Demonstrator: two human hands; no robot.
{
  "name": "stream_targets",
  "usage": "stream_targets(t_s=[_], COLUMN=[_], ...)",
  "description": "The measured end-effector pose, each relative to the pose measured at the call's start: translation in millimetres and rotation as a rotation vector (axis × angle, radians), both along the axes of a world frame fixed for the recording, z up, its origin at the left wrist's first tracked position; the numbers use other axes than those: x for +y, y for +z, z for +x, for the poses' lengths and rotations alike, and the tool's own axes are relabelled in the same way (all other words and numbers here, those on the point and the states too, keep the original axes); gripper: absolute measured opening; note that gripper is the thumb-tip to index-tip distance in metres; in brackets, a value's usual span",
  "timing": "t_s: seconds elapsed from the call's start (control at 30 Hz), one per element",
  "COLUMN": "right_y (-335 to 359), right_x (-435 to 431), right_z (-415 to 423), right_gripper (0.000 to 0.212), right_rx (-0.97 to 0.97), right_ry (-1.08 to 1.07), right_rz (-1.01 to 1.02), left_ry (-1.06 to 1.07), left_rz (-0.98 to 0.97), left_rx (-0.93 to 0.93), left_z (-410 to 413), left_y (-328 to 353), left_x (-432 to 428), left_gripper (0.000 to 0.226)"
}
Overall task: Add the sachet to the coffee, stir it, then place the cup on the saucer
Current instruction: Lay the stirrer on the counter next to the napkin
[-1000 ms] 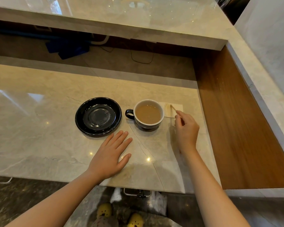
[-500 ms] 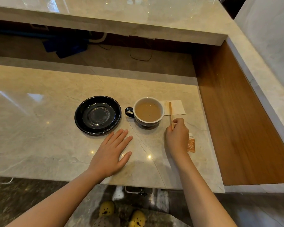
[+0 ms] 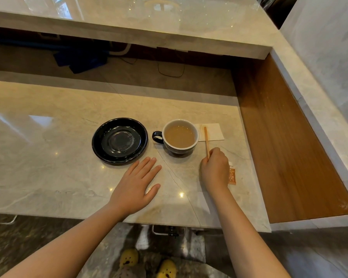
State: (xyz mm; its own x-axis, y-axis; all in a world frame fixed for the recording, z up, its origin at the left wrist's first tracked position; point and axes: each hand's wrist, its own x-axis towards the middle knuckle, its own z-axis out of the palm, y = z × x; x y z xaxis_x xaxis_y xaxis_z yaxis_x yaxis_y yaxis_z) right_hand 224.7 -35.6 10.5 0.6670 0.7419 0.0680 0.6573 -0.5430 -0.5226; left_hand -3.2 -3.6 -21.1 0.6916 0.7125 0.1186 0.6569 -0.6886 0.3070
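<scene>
A dark cup (image 3: 180, 137) with a white inside holds light brown coffee and stands on the marble counter, its handle pointing left. Left of it lies an empty black saucer (image 3: 120, 140). My right hand (image 3: 215, 169) pinches the near end of a wooden stir stick (image 3: 206, 140), whose far end rests on a white napkin (image 3: 214, 131) right of the cup. An orange sachet (image 3: 232, 176) lies flat on the counter, partly hidden by my right hand. My left hand (image 3: 137, 185) rests flat on the counter, fingers spread, in front of the saucer.
The marble counter (image 3: 48, 157) ends near my body. A wooden panel (image 3: 285, 141) borders it on the right. A raised marble shelf (image 3: 149, 27) runs along the back, with cables and blue cloth beneath it.
My right hand drew back from the napkin toward me, laying the stir stick down beside the cup; the sachet came into view. My left hand stayed still.
</scene>
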Motion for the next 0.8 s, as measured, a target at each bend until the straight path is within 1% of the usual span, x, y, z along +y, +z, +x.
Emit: stream_targets(t_s=[0.13, 0.23, 0.33, 0.37, 0.43, 0.5, 0.6, 0.63, 0.7, 0.77, 0.8], right_y=[2.9, 4.9, 0.4, -2.6, -9.0, -14.8, -20.1, -20.4, -21.1, -22.0, -22.2], right_x=[-4.3, -13.8, -31.5, -37.7, -48.6, -54.4, -56.2, -56.3, -56.3, -57.0, -57.3], right_z=[-0.2, -10.6, -31.1, -38.9, -52.4, -60.1, -63.6, -64.3, -65.0, -65.6, -65.7], right_gripper=[0.016, 0.017, 0.021, 0.027, 0.047, 0.062, 0.067, 0.067, 0.067, 0.068, 0.068], right_rx=[-0.048, -0.110, -0.167, -0.142, -0.031, 0.046, 0.022, 0.007, -0.008, -0.020, -0.026], right_ry=[0.045, 0.083, 0.214, 0.272, 0.355, 0.373, 0.352, 0.351, 0.360, 0.367, 0.367], right_rz=[-0.071, -0.041, -0.022, -0.036, -0.096, -0.131, -0.136, -0.132, -0.130, -0.132, -0.136], left_ry=[-0.005, -0.010, -0.019, -0.019, -0.020, -0.037, -0.081, -0.075, 0.016, 0.142, 0.195], left_rz=[-0.015, -0.024, -0.023, -0.029, -0.040, -0.055, -0.103, -0.129, -0.169, -0.153, -0.143], left_rx=[0.023, 0.040, 0.050, 0.049, 0.077, 0.134, 0.238, 0.205, 0.022, -0.169, -0.224], left_z=[-0.6, -0.5, 0.3, 0.4, 0.9, 2.7, 11.1, 13.7, 17.3, 19.2, 20.8], left_y=[-0.2, -0.1, 1.6, 2.1, 5.8, 13.8, 35.3, 42.3, 56.0, 68.5, 74.8], left_x=[0.0, 0.9, 0.6, 1.0, 2.0, 4.3, 13.9, 19.3, 31.0, 43.2, 49.7], left_gripper=[0.057, 0.058, 0.060, 0.061, 0.065, 0.068, 0.054, 0.047, 0.034, 0.031, 0.034])
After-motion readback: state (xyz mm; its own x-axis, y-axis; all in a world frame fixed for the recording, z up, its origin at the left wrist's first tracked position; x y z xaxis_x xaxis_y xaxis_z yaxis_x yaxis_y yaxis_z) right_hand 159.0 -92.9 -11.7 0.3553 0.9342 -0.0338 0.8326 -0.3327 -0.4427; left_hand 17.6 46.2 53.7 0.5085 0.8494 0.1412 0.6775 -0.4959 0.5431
